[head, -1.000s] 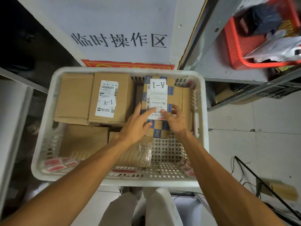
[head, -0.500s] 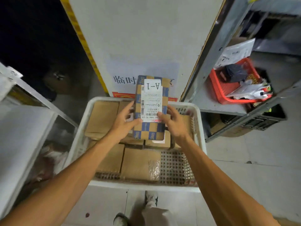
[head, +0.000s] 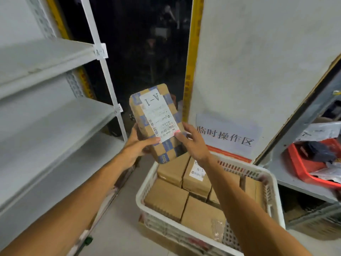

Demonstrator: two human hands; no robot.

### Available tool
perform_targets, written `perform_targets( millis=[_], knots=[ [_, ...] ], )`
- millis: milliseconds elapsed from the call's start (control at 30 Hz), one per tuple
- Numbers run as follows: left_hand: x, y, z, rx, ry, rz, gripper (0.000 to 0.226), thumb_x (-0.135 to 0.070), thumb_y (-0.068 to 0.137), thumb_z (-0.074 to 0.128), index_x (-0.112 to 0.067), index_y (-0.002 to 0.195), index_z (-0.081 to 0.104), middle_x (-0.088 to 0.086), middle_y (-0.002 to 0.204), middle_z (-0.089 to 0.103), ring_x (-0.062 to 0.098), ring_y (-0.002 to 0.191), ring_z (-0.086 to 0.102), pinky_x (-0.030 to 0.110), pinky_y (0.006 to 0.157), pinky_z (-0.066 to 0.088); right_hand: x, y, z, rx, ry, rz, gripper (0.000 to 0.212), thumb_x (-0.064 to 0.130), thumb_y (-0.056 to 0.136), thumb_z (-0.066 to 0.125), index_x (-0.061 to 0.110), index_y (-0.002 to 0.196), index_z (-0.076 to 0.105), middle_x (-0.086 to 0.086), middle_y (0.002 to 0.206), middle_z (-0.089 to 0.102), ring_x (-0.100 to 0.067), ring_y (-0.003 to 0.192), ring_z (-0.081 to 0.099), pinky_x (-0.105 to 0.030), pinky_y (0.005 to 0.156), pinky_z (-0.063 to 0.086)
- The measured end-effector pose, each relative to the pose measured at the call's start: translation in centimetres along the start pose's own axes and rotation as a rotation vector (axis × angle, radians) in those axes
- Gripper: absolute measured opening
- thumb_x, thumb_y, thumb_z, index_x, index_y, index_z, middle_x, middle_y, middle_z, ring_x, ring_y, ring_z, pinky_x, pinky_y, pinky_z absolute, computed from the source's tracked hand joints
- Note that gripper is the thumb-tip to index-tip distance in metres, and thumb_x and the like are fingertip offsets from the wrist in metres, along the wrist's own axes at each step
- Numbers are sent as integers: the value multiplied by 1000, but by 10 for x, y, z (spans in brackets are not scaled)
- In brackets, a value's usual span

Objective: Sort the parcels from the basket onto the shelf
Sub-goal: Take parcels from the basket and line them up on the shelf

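A brown parcel with blue checks and a white label reading A-1 point(head: 156, 119) is held in the air above the far left corner of the white basket point(head: 258, 174). My left hand point(head: 137, 145) grips its left side, thumb across the front. My right hand point(head: 193, 143) holds its lower right edge with thumb and fingers. Several plain cardboard parcels point(head: 166, 198) lie in the basket, one with an A-1 label point(head: 198, 172). The white shelf point(head: 48, 117) stands to the left, its boards bare, with a small A-1 tag point(head: 100, 51) on the upright.
A white pillar with a paper sign point(head: 227, 134) rises behind the basket. To the right, another rack holds a red basket point(head: 302, 170) of bagged items. A dark gap opens between the shelf and the pillar. Pale floor lies below.
Both hands lifted the checked parcel out of the basket and carried it up and to the left. The view swung left, bringing the white shelf into sight.
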State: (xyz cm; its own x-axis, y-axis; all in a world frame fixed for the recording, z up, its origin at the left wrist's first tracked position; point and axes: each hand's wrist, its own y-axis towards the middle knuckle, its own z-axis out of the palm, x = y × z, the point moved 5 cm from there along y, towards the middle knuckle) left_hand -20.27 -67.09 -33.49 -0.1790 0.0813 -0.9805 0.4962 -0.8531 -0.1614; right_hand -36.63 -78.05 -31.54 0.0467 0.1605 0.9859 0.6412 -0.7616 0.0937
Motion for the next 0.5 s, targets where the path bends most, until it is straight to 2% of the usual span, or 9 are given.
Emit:
perform_targets(
  millis=[33,100,167,233,300,367,433,500],
  knots=[
    [-6,-6,-13,-37,-16,21,94,-21,60,83,-38,137,32,-8,121,62,17,108,62,28,61,57,8,1,14,3,0,-21,36,25,94,60,17,129,54,7,120,63,-7,107,61,-21,88,52],
    [-17,-19,-35,-93,-36,60,96,-23,58,83,-36,137,32,-5,123,61,19,111,61,34,68,59,14,4,39,-36,39,43,52,35,91,63,16,136,47,1,126,60,-15,112,60,-23,86,54],
    [-27,-30,-55,-141,-45,105,101,-22,59,84,-34,141,27,-3,125,60,20,113,61,37,73,59,15,5,68,-33,171,247,69,44,84,68,18,140,36,-1,130,57,-21,113,60,-42,85,57],
    [-39,-41,-72,-177,-56,169,103,-14,65,83,-38,143,21,-4,124,59,17,110,62,31,68,59,20,6,96,38,372,349,76,37,80,75,18,140,32,-2,128,56,-23,111,61,-56,84,55],
    [-50,-52,-89,-214,-57,225,107,-10,67,82,-44,143,15,0,121,61,17,105,65,33,66,58,29,10,120,144,559,351,78,30,78,77,21,141,32,-5,132,56,-27,113,62,-59,81,54],
    [-61,-64,-103,-256,-48,242,109,-21,67,81,-48,144,8,4,119,63,20,101,67,37,68,58,38,13,137,228,653,332,71,28,79,75,27,138,36,-6,132,59,-26,110,65,-56,76,56],
    [-68,-73,-116,-320,-46,214,103,-43,68,74,-49,144,4,7,126,59,25,104,65,42,75,57,43,18,153,304,698,332,65,29,81,74,32,135,39,-4,129,61,-26,110,65,-62,82,53],
    [-75,-79,-130,-409,-59,194,91,-61,73,66,-41,144,13,7,134,53,27,112,59,53,89,50,48,22,165,358,660,324,61,34,78,74,38,129,41,-2,126,62,-27,110,64,-67,87,48]
  ],
)
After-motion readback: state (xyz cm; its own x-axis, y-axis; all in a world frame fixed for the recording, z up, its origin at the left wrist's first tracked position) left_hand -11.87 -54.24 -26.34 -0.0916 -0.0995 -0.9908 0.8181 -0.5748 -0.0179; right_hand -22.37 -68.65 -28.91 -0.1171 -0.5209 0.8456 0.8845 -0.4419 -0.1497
